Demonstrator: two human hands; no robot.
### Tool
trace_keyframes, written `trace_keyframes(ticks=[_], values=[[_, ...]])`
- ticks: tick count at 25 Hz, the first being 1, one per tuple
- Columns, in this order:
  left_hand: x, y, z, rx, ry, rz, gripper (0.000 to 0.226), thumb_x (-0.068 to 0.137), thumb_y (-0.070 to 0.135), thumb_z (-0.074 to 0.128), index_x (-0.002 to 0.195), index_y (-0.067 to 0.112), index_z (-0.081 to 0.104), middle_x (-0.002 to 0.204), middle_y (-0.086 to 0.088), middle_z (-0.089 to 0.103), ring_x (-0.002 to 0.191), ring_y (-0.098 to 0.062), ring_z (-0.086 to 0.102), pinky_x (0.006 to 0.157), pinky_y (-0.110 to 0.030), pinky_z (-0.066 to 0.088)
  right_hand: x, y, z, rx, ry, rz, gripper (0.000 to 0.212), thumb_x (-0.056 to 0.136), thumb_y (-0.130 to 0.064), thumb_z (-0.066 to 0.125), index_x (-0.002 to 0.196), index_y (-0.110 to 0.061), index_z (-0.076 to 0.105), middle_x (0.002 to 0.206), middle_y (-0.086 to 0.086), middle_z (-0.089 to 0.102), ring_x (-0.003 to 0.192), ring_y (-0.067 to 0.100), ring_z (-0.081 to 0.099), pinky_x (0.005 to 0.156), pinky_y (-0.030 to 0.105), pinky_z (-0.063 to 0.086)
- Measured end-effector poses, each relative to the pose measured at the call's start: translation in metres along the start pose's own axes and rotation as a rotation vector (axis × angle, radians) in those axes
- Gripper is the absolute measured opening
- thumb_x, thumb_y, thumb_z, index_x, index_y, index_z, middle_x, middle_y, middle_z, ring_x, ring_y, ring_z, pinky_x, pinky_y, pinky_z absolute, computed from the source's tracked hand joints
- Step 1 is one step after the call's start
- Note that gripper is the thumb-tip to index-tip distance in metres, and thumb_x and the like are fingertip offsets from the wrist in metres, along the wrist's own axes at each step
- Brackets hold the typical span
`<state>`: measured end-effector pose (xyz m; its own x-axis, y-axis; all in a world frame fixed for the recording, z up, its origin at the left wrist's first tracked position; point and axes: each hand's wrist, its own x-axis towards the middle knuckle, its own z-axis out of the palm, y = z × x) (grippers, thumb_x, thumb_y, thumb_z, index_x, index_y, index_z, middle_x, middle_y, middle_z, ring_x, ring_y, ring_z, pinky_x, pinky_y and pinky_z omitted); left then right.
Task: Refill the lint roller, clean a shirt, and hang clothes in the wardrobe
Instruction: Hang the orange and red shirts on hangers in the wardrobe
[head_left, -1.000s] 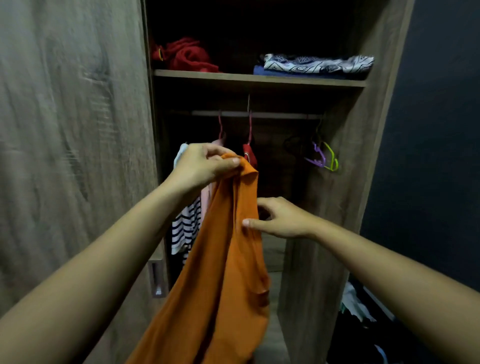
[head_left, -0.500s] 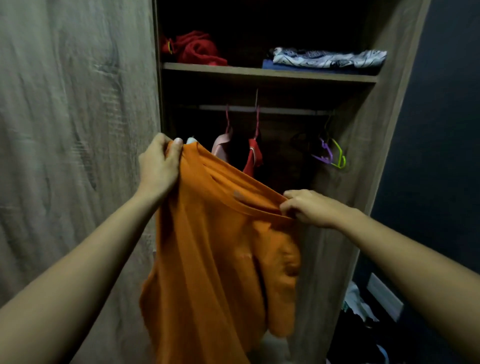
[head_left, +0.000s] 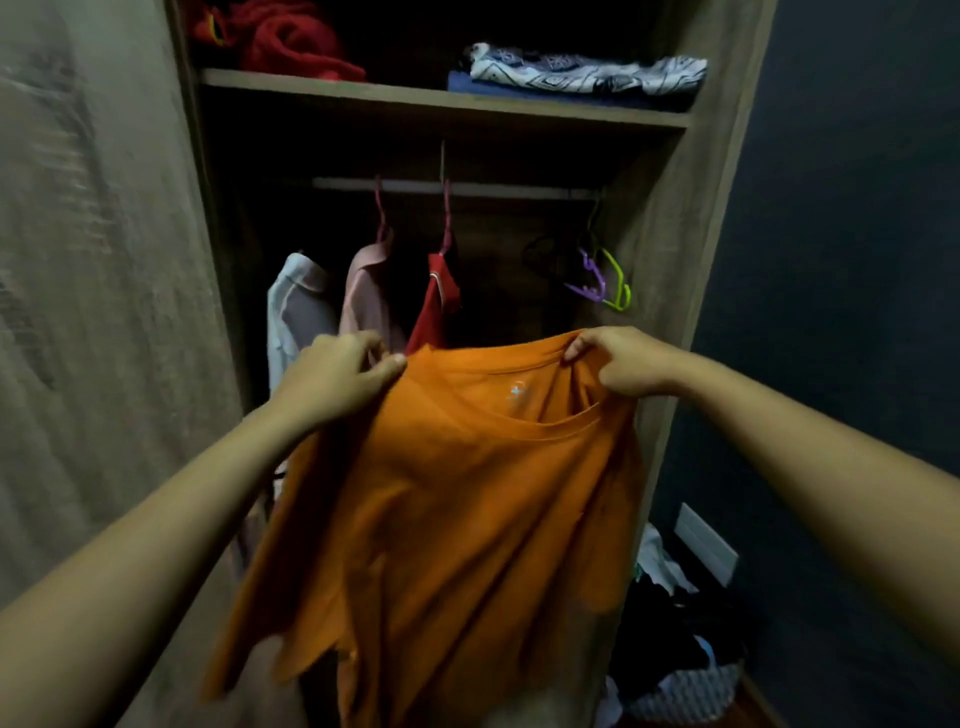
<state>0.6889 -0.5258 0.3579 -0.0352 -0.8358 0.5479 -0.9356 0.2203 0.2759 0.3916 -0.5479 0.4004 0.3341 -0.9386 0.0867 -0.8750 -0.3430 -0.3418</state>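
Observation:
An orange T-shirt (head_left: 452, 509) hangs spread out in front of the open wardrobe (head_left: 670, 218). My left hand (head_left: 337, 376) grips its left shoulder and my right hand (head_left: 618, 366) pinches its right shoulder beside the neckline. Behind it, a rail (head_left: 498, 188) carries a white shirt (head_left: 291, 312), a pink shirt (head_left: 369, 301) and a red shirt (head_left: 434, 306) on hangers. Empty purple and green hangers (head_left: 605, 283) hang at the rail's right end. No lint roller is in view.
The wardrobe door (head_left: 98, 291) stands open at the left. The shelf (head_left: 415, 98) above holds a red cloth (head_left: 291, 41) and folded patterned clothes (head_left: 587, 73). A basket of clothes (head_left: 680, 680) sits on the floor at the lower right, by a dark wall.
My hands have pulled apart and levelled, spreading the bunched orange shirt open by its shoulders. My left hand dropped lower; my right hand rose.

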Motion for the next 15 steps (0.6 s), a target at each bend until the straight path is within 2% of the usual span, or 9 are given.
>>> trace_keyframes(ticks=[2, 4, 6, 8, 9, 11, 13, 15], values=[[0.015, 0.008, 0.021, -0.041, -0.087, 0.068, 0.02, 0.089, 0.037, 0.058, 0.096, 0.019, 0.063, 0.1, -0.01, 0.07, 0.093, -0.027, 0.063, 0.076, -0.03, 0.044, 0.011, 0.01, -0.009, -0.087, -0.007, 0.011, 0.051, 0.08, 0.006, 0.044, 0.124, -0.019, 0.052, 0.132, 0.006, 0.046, 0.107, 0.02, 0.047, 0.079, 0.028, 0.043], [0.033, 0.025, 0.045, -0.144, -0.145, 0.117, 0.029, 0.088, 0.031, 0.062, 0.113, 0.016, 0.064, 0.109, -0.003, 0.069, 0.095, -0.016, 0.061, 0.076, -0.02, 0.037, 0.029, 0.022, -0.015, -0.291, 0.0, -0.002, 0.05, 0.082, -0.002, 0.043, 0.127, -0.021, 0.052, 0.133, 0.005, 0.05, 0.117, 0.025, 0.05, 0.089, 0.033, 0.046], [0.056, 0.043, 0.066, -0.207, -0.154, 0.131, 0.031, 0.088, 0.029, 0.062, 0.116, 0.016, 0.063, 0.104, -0.002, 0.07, 0.095, -0.015, 0.063, 0.077, -0.019, 0.037, 0.049, 0.035, -0.019, -0.489, 0.004, 0.004, 0.046, 0.085, -0.011, 0.044, 0.127, -0.026, 0.051, 0.129, 0.006, 0.054, 0.117, 0.027, 0.052, 0.088, 0.038, 0.045], [0.087, 0.059, 0.087, -0.306, -0.175, 0.102, 0.028, 0.088, 0.026, 0.062, 0.114, 0.014, 0.064, 0.092, -0.002, 0.071, 0.089, -0.016, 0.066, 0.079, -0.023, 0.043, 0.069, 0.053, -0.025, -0.657, 0.001, 0.016, 0.043, 0.085, -0.018, 0.045, 0.128, -0.024, 0.048, 0.126, 0.008, 0.056, 0.115, 0.029, 0.053, 0.089, 0.039, 0.043], [0.103, 0.067, 0.099, -0.395, -0.201, 0.071, 0.027, 0.088, 0.025, 0.062, 0.112, 0.013, 0.065, 0.086, -0.002, 0.07, 0.082, -0.016, 0.067, 0.078, -0.026, 0.048, 0.077, 0.063, -0.026, -0.733, -0.021, 0.027, 0.045, 0.085, -0.022, 0.045, 0.13, -0.023, 0.045, 0.13, 0.01, 0.054, 0.119, 0.029, 0.051, 0.097, 0.041, 0.039], [0.136, 0.089, 0.127, -0.564, -0.25, 0.007, 0.027, 0.088, 0.025, 0.062, 0.111, 0.012, 0.067, 0.081, -0.002, 0.069, 0.074, -0.016, 0.065, 0.078, -0.03, 0.053, 0.093, 0.087, -0.029, -0.887, -0.078, 0.072, 0.057, 0.085, -0.032, 0.044, 0.14, -0.025, 0.032, 0.144, 0.011, 0.041, 0.134, 0.027, 0.037, 0.114, 0.046, 0.017], [0.166, 0.112, 0.155, -0.638, -0.222, -0.021, 0.028, 0.089, 0.031, 0.059, 0.11, 0.015, 0.068, 0.089, -0.007, 0.072, 0.085, -0.02, 0.067, 0.086, -0.035, 0.055, 0.104, 0.113, -0.034, -1.071, -0.105, 0.076, 0.064, 0.086, -0.041, 0.038, 0.145, -0.027, 0.02, 0.155, 0.011, 0.021, 0.144, 0.024, 0.018, 0.118, 0.046, 0.001], [0.199, 0.134, 0.173, -0.709, -0.116, -0.072, 0.032, 0.091, 0.037, 0.054, 0.112, 0.015, 0.067, 0.103, -0.012, 0.071, 0.101, -0.027, 0.064, 0.092, -0.037, 0.051, 0.11, 0.135, -0.039, -1.224, -0.099, 0.04, 0.065, 0.087, -0.044, 0.033, 0.147, -0.028, 0.015, 0.157, 0.012, 0.01, 0.146, 0.022, 0.008, 0.118, 0.045, -0.002]])
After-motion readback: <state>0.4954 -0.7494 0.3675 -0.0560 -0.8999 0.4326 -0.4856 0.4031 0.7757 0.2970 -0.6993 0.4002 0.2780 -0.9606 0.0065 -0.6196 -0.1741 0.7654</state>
